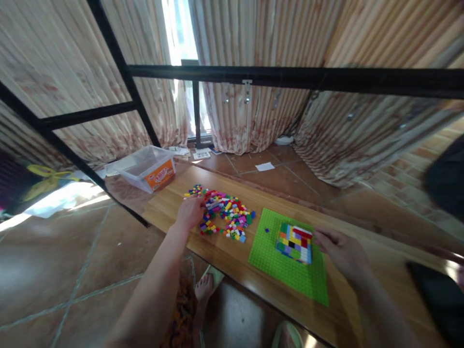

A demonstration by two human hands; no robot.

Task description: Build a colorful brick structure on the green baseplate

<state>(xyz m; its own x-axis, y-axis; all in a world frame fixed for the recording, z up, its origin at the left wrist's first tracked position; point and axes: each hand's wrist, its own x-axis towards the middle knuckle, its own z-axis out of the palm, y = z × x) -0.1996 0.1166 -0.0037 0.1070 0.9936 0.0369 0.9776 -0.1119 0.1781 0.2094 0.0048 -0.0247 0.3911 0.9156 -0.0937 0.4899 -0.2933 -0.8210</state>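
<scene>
A loose heap of small coloured bricks (pixel 228 212) lies on a wooden table (pixel 224 251). My left hand (pixel 190 212) rests at the heap's left edge, fingers curled down into the bricks; what they pinch is hidden. A green baseplate (pixel 286 266) lies to the right of the heap, with a multicoloured block of stacked bricks (pixel 294 238) built on it and a single dark brick (pixel 267 230) apart from it. My right hand (pixel 340 251) is at the block's right side, fingertips bent together against its edge.
A clear plastic tub with an orange label (pixel 150 169) sits on the tiled floor beyond the table's far left corner. Black metal frame bars (pixel 290 77) cross overhead. Curtains hang behind. My bare foot (pixel 203 290) shows under the table. Papers lie on the floor.
</scene>
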